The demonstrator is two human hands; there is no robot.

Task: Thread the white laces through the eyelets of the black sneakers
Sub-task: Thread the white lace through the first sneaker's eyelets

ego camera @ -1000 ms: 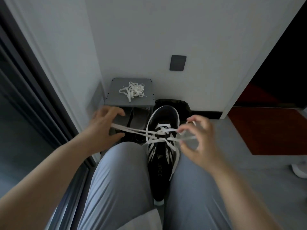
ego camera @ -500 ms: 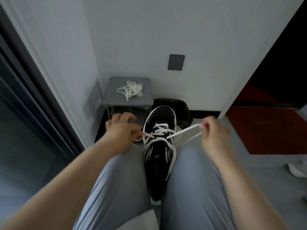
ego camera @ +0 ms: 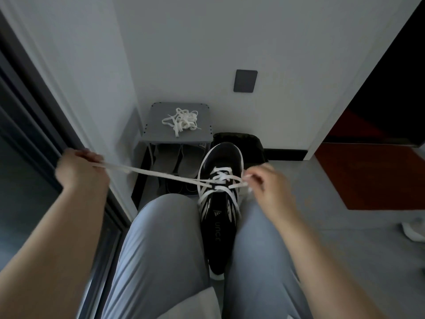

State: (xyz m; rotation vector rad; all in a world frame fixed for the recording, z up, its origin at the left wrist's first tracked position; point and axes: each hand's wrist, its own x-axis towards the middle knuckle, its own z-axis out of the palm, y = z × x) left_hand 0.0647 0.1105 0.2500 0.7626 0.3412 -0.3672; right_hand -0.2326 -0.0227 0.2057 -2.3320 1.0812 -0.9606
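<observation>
Change: the left hand [ego camera: 80,171] is now well out to the left of the black sneaker [ego camera: 224,155]; half a second ago it was just beside the shoe's left edge. The right hand [ego camera: 269,187] was out to the right then, and it has come in to the shoe's right edge.
Left hand: the fingers are curled into a fist round one end of the white lace [ego camera: 149,173]. This hand is blurred, so the single fingers are not clear.
Lace: it runs tight and almost straight from the left fist to the right, up to the eyelets, and there it crosses over the tongue several times.
Right hand: thumb and fingertips pinch the other end of the lace, just at the right side of the eyelet row. The other fingers are loosely bent.
Sneaker: it stands between the two knees in grey trousers [ego camera: 161,238], toe to the far side, heel to the near side.
Second lace [ego camera: 181,122]: a loose white bundle on top of the grey shoe rack [ego camera: 156,125], far against the wall, well apart from both hands.
Under the rack top: a pair of grey slippers [ego camera: 177,162].
Right of the rack: a black bag [ego camera: 239,140], just behind the toe of the sneaker.
Floor at the right: a red mat [ego camera: 372,176].
</observation>
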